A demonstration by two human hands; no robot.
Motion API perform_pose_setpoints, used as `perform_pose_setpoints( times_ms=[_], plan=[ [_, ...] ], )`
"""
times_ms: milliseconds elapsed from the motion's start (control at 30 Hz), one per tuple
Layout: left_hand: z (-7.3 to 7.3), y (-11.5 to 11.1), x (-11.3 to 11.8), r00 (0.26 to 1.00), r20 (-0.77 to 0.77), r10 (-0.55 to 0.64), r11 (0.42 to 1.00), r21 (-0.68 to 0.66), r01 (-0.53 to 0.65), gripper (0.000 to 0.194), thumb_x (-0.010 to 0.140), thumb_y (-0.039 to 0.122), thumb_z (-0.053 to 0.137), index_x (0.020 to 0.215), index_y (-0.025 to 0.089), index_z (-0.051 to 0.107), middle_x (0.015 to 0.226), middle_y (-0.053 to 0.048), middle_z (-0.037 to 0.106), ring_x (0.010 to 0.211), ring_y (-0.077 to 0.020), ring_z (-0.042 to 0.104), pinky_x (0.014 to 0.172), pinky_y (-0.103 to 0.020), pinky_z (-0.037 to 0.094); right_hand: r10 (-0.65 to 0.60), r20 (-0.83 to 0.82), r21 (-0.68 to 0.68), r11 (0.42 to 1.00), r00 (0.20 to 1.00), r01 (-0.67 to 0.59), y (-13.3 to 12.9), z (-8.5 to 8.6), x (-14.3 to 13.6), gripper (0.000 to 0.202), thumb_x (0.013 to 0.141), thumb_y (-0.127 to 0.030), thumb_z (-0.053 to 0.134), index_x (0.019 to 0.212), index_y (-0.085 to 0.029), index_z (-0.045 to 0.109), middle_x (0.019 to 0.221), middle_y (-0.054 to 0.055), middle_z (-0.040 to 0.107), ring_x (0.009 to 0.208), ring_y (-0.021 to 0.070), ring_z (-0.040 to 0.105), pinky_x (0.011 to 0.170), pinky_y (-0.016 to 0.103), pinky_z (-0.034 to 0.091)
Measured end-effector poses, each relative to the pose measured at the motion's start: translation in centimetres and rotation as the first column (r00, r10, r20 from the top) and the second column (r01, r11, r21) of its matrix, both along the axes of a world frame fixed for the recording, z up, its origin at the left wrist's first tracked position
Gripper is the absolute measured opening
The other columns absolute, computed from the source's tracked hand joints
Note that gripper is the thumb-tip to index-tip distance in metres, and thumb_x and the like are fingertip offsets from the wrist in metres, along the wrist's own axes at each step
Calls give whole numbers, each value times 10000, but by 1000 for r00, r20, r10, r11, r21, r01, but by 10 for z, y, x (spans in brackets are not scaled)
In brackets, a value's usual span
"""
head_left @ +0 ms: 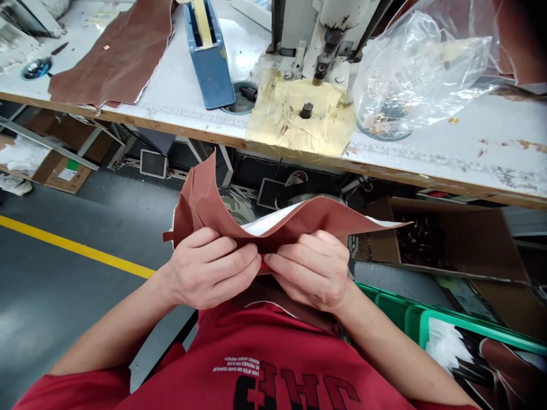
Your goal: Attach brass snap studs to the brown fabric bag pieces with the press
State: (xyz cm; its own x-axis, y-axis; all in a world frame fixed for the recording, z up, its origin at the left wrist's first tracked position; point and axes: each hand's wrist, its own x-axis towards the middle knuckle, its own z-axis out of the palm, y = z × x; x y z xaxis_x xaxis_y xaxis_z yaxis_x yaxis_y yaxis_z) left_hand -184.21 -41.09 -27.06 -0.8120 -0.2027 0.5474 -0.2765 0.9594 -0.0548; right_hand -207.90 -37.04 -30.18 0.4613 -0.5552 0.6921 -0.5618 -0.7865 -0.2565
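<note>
Brown sheet [316, 219], white on its underside, held up in front of a person's red shirt [205, 364], on the near side of the white bench [461, 136]. Work on it looks under way: it is lifted and gripped, but apart from the machine [327, 45] at the far side. Whether any fixing is finished, and how much is left, cannot be told. The left hand [216, 265] and right hand [314, 267] are close together, each closed with the sheet's near edge pinched at the thumb. The sheet spreads away beyond both hands, rising at left and tapering right. A bit of orange [265, 262] shows between the thumbs.
</note>
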Motion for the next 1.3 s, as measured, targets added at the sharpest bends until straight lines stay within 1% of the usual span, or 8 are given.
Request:
perform_pose_setpoints(
  times_ms=[133, 233, 400, 500, 633, 800, 1133, 1300],
  plan=[
    [-2, -6, -3, 1000, -9, 6, 997, 73, -5, 165, 903, 130, 577, 1006, 161, 702, 1013, -51, 785, 780, -152, 688, 622, -311, 435, -37, -44, 137, 990, 998, 43, -6, 4, 2, 101, 876, -179, 636, 959, -178, 694, 739, 2, 691, 611, 129, 520, 575, 336, 287],
    [17, -36, -14, 987, 47, 152, 907, 389, -158, 145, 905, 168, 594, 1004, 197, 696, 978, -21, 776, 831, -156, 701, 704, -282, 474, -54, 8, 464, 885, 998, 45, -39, 27, -4, 108, 911, -249, 617, 949, -188, 697, 837, 18, 703, 743, 145, 600, 673, 295, 400],
    [74, -95, -34, 985, 44, 165, 240, 967, -83, 359, 840, 331, 713, 1162, 196, 631, 948, -29, 756, 817, -193, 705, 705, -287, 538, 16, 250, 765, 609, 968, -207, -102, 90, -24, 243, 840, -305, 703, 1042, -170, 701, 1044, 33, 730, 937, 209, 667, 824, 309, 500],
    [83, -96, -38, 990, -16, 140, 46, 999, 10, 436, 824, 320, 732, 1216, 184, 598, 884, -26, 724, 749, -167, 676, 648, -259, 515, -36, 341, 852, 435, 939, -292, -100, 100, -30, 286, 830, -323, 730, 1076, -181, 690, 1058, 36, 737, 953, 213, 683, 837, 320, 522],
    [62, -67, -35, 985, -12, 172, 19, 1000, 9, 410, 835, 299, 725, 1216, 189, 619, 822, 3, 670, 735, -130, 621, 640, -219, 462, -156, 456, 874, 266, 876, -407, -67, 78, -25, 325, 815, -329, 764, 1102, -200, 683, 1092, 43, 739, 971, 200, 690, 846, 307, 533],
    [43, -40, -27, 979, -40, 198, -27, 999, 46, 408, 845, 311, 721, 1226, 209, 617, 866, 4, 662, 790, -129, 612, 706, -226, 469, -242, 473, 875, 243, 847, -419, -38, 65, -17, 348, 801, -327, 782, 1110, -202, 683, 1098, 45, 738, 960, 186, 686, 842, 294, 530],
    [39, -33, -33, 978, -70, 195, 69, 996, 58, 450, 818, 317, 751, 1230, 206, 608, 873, 8, 656, 816, -134, 617, 753, -240, 487, -309, 462, 862, 377, 831, -338, -26, 58, -7, 263, 796, -299, 771, 1033, -197, 718, 996, 28, 754, 886, 173, 684, 789, 276, 519],
    [36, -31, -37, 981, -83, 177, -1, 996, 84, 512, 771, 293, 789, 1235, 202, 593, 894, 3, 638, 841, -150, 620, 775, -263, 498, -316, 435, 847, 462, 843, -264, -26, 52, -5, 281, 871, -396, 698, 1042, -178, 743, 962, 48, 752, 887, 186, 682, 814, 305, 523]
  ],
)
